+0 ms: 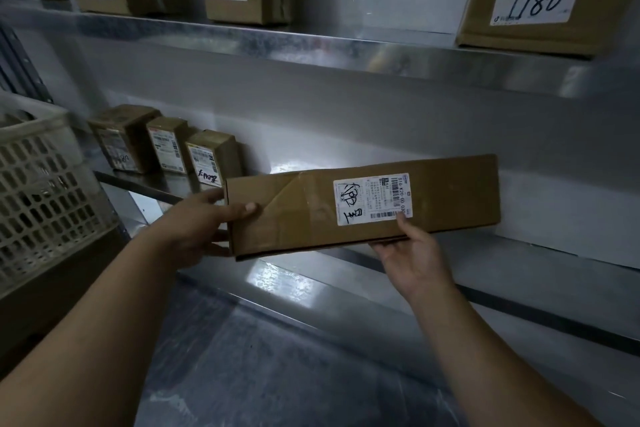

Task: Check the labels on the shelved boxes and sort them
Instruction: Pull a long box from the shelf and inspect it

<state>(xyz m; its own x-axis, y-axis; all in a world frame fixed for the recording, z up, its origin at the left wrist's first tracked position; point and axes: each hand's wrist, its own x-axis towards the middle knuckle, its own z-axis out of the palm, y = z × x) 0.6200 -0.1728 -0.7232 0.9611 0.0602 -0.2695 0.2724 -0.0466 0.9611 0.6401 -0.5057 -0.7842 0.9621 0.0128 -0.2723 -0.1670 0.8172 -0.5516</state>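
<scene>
Two hands hold a long brown box (363,204) near the middle, in front of the lower shelf (519,270). The left hand (197,222) grips its 9 o'clock end. The right hand (412,253) grips its 6 o'clock edge, thumb on the white label (372,199). Three small boxes (168,144) stand at 10 o'clock.

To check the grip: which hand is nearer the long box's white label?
Right hand: its thumb touches the label at its lower corner. Left hand grips the box at its left end.
</scene>
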